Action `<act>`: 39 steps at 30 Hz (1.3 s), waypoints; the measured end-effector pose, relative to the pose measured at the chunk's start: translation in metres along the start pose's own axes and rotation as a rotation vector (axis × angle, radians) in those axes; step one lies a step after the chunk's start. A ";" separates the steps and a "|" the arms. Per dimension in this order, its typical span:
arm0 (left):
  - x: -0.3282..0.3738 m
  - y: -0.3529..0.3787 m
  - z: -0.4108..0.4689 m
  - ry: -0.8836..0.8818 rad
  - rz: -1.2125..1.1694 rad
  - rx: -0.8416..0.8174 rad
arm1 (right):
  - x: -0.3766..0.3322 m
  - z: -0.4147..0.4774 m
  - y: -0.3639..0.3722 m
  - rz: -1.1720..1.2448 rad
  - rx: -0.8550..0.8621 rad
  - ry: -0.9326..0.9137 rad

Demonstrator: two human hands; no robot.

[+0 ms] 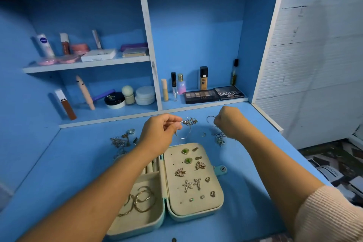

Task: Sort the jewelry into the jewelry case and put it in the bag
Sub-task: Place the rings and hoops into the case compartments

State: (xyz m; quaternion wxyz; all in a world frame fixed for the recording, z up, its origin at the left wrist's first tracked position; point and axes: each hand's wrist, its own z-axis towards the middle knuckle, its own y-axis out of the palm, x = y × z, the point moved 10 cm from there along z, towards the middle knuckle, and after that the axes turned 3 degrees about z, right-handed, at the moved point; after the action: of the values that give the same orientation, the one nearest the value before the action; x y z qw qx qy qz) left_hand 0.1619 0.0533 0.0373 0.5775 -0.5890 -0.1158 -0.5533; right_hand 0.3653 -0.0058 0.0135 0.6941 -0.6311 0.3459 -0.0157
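Several gold earrings (200, 165) sit pinned in the open pale-teal, cream-lined jewelry case (196, 211) on the blue desk (68, 163); beyond it the left hand (159, 133) pinches a thin silver bangle (185, 130), the right hand (228, 124) a silver wire hoop (209, 118), with loose tangled pieces (119, 142) unsorted and no bag visible.

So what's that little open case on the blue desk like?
The jewelry case lies opened flat on the blue desk, pale teal outside, cream and felt-like inside. Its right half is a holed panel with pinned earrings; its left half has ring rolls and a tray with gold hoops. A snap tab sticks out on the right. The left forearm crosses over the left half; contact can't be told.
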 end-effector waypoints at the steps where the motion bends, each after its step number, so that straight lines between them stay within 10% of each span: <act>1: 0.001 -0.004 -0.003 -0.003 -0.006 0.006 | -0.007 -0.006 -0.007 0.070 0.058 -0.032; 6: -0.004 -0.034 -0.028 -0.048 -0.054 0.044 | -0.044 -0.046 -0.006 0.444 0.099 -0.246; 14: -0.018 -0.083 -0.095 -0.055 0.114 0.066 | -0.104 -0.118 0.011 0.380 0.299 -0.547; 39: -0.034 -0.078 -0.151 0.199 0.523 -0.027 | -0.123 -0.165 0.065 0.281 0.245 -0.603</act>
State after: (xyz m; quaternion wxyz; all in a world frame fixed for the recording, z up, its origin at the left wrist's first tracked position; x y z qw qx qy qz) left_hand 0.0107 -0.0276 0.0119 0.7014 -0.5492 0.1049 -0.4420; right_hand 0.1627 -0.0795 0.0184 0.8309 -0.4658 0.2044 0.2256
